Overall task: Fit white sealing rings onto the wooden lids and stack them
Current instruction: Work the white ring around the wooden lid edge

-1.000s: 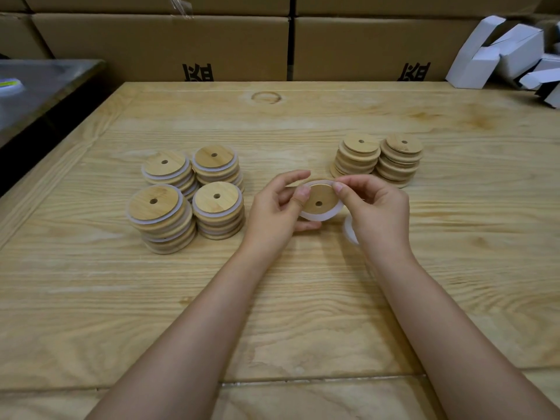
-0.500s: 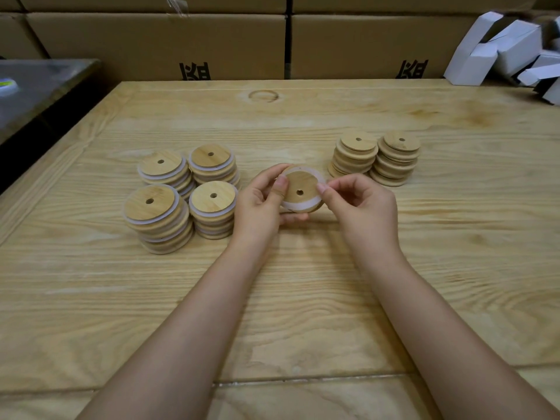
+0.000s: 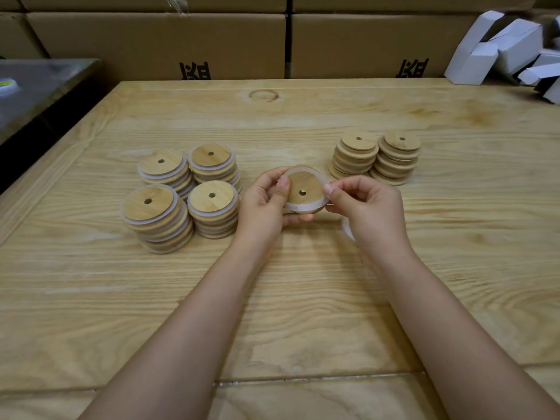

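**A packing or assembly workroom, by the look of it**

Large brown cardboard cartons (image 3: 151, 40) with printed marks are stacked like a wall behind a broad pale wooden worktable (image 3: 303, 298). Identical wooden lids stand on it in batches, ringed stacks (image 3: 156, 204) at left and bare stacks (image 3: 359, 140) at right. Folded white boxes (image 3: 515, 47) are heaped in the far right corner, and a dark, possibly metal bench (image 3: 39, 83) adjoins at left

matt wooden lid (image 3: 304, 187), white rubbery ring (image 3: 306, 205), grained wood table (image 3: 303, 298)
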